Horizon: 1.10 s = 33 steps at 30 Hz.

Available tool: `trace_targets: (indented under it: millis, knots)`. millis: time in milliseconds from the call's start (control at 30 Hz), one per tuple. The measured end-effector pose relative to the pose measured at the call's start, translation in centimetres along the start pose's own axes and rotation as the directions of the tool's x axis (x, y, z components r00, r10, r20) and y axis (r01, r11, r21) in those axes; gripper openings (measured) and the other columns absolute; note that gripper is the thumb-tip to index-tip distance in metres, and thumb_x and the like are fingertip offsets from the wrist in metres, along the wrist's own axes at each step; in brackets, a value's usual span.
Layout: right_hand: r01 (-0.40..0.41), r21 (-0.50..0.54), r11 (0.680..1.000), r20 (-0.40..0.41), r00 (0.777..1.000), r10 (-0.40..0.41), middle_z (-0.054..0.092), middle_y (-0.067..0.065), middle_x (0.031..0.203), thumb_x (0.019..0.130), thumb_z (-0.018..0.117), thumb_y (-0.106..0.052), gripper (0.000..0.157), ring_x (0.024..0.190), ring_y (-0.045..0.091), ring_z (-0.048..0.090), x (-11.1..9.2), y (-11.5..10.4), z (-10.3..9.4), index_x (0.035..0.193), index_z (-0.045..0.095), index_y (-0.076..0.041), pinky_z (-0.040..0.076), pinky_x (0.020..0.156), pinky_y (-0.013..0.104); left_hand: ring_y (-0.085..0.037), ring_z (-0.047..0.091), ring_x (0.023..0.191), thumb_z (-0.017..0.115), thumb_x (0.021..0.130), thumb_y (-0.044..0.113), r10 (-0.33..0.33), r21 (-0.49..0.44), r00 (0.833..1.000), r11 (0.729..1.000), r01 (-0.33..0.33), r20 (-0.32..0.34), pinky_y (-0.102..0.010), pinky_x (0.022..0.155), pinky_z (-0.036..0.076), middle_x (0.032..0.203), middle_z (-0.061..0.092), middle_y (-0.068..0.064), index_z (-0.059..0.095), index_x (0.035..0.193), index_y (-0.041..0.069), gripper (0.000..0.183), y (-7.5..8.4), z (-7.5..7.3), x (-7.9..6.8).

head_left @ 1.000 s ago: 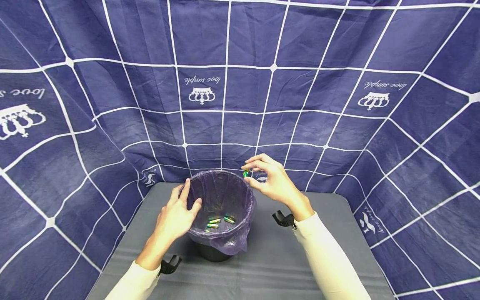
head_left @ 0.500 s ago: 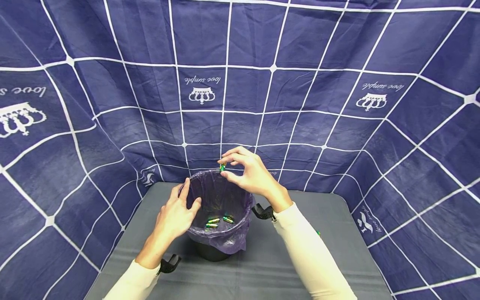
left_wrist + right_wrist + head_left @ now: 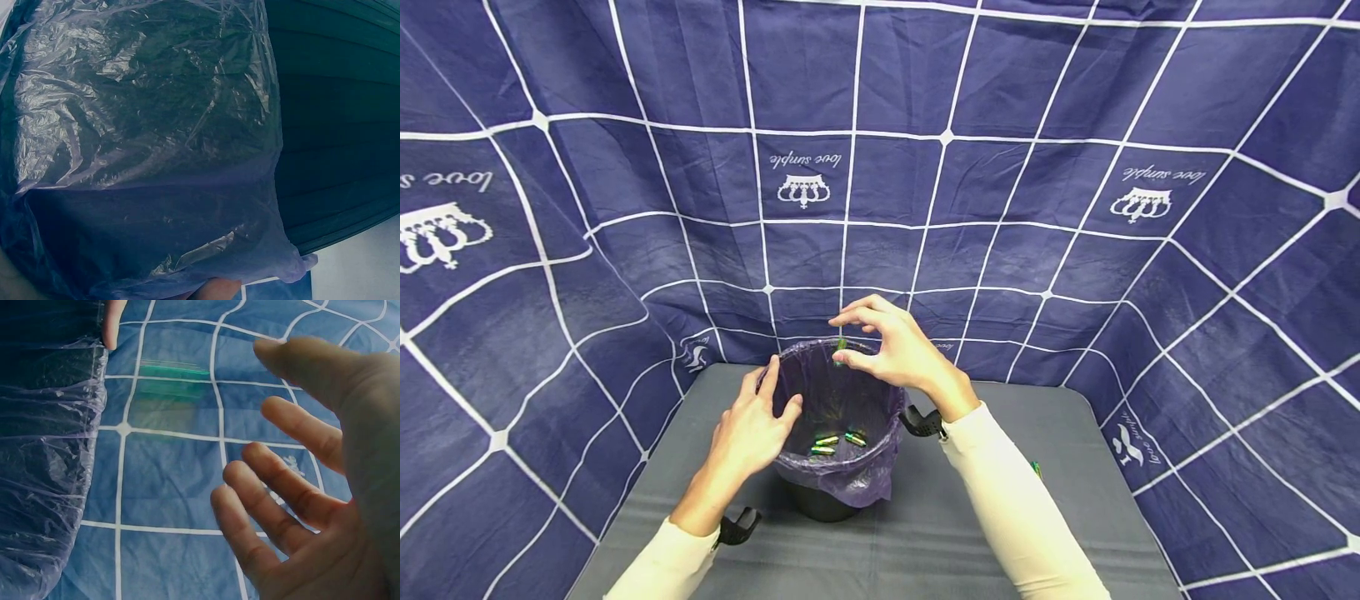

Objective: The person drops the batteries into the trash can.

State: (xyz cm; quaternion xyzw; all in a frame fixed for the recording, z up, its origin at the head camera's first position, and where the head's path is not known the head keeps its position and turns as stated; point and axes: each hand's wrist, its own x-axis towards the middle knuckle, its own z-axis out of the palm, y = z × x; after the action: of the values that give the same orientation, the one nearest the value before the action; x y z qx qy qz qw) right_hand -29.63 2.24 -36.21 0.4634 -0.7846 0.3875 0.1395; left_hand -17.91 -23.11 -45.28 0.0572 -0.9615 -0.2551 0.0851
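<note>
In the head view my left hand (image 3: 752,429) rests on the left rim of a black bin (image 3: 822,504) lined with a thin purple bag (image 3: 857,483). Its index finger and thumb are extended. Above the bin's far rim, my right hand (image 3: 891,346) has its thumb and fingers apart. A blurred green-and-gold battery (image 3: 840,344) is in the air just below those fingertips. The right wrist view shows this battery (image 3: 172,387) as a streak, clear of the spread fingers. Several similar batteries (image 3: 823,451) lie at the bottom of the bin.
The bin stands on a grey tabletop (image 3: 1000,517). Another green battery (image 3: 1037,469) lies on the right side, partly hidden by the right sleeve. A blue cloth with white grid lines (image 3: 887,183) hangs behind and at both sides.
My right hand has moved left from beside the bin to above it, then let go of the battery. The battery is lower and blurred now. My left hand has stayed on the rim.
</note>
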Motion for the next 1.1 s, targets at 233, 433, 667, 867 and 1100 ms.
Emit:
trace_targets:
  millis: [233, 433, 667, 867, 1100]
  knots:
    - [-0.013, -0.064, 0.998, 0.025, 1.0, 0.015, 0.078, 0.006, 0.136, 0.095, 0.099, -0.028, 0.043, 0.134, 0.026, 0.077, -0.9, 0.2, -0.6, 0.135, 0.086, -0.016, 0.06, 0.119, 0.045, -0.071, 0.069, 0.133, 0.058, 0.118, 0.05, -0.001, 0.005, 1.0, 1.0, 0.001, -0.003, -0.08, 0.111, 0.055, 0.184, 0.038, -0.023, 0.023, 0.188, 0.017, 0.085, 0.1, 0.1, 0.0]
    - [-0.046, -0.062, 0.997, 0.021, 0.999, 0.047, 0.078, 0.004, 0.137, 0.099, 0.096, -0.025, 0.039, 0.137, 0.025, 0.076, -2.3, 1.0, -1.5, 0.136, 0.086, -0.017, 0.059, 0.122, 0.045, -0.071, 0.068, 0.134, 0.057, 0.118, 0.051, -0.006, 0.007, 1.0, 1.0, 0.006, 0.003, -0.08, 0.112, 0.055, 0.185, 0.038, -0.022, 0.022, 0.188, 0.018, 0.085, 0.3, 0.0, 0.0]
    - [-0.081, -0.072, 0.994, -0.003, 0.997, 0.081, 0.079, 0.002, 0.137, 0.1, 0.094, -0.024, 0.037, 0.136, 0.024, 0.076, -4.2, 2.4, -2.6, 0.135, 0.086, -0.017, 0.059, 0.117, 0.047, -0.071, 0.068, 0.136, 0.056, 0.119, 0.052, -0.005, 0.011, 1.0, 1.0, 0.005, 0.007, -0.08, 0.112, 0.054, 0.185, 0.038, -0.022, 0.021, 0.189, 0.019, 0.085, 0.2, 0.0, 0.0]
    - [-0.138, -0.046, 0.989, -0.018, 0.99, 0.138, 0.08, 0.0, 0.136, 0.1, 0.095, -0.021, 0.036, 0.132, 0.022, 0.078, -6.3, 3.9, -3.7, 0.135, 0.086, -0.018, 0.065, 0.113, 0.047, -0.072, 0.066, 0.137, 0.056, 0.119, 0.051, -0.009, 0.012, 1.0, 1.0, 0.009, 0.01, -0.081, 0.113, 0.053, 0.185, 0.037, -0.022, 0.021, 0.189, 0.019, 0.085, 0.2, -0.1, -0.1]
    - [-0.216, -0.059, 0.975, -0.029, 0.976, 0.215, 0.081, 0.004, 0.135, 0.1, 0.094, -0.018, 0.034, 0.123, 0.025, 0.079, -9.8, 6.4, -4.7, 0.133, 0.086, -0.017, 0.068, 0.105, 0.053, -0.073, 0.064, 0.14, 0.054, 0.119, 0.053, -0.018, 0.013, 1.0, 1.0, 0.018, 0.02, -0.082, 0.114, 0.052, 0.186, 0.036, -0.021, 0.02, 0.189, 0.021, 0.084, 0.4, 0.0, -0.1]
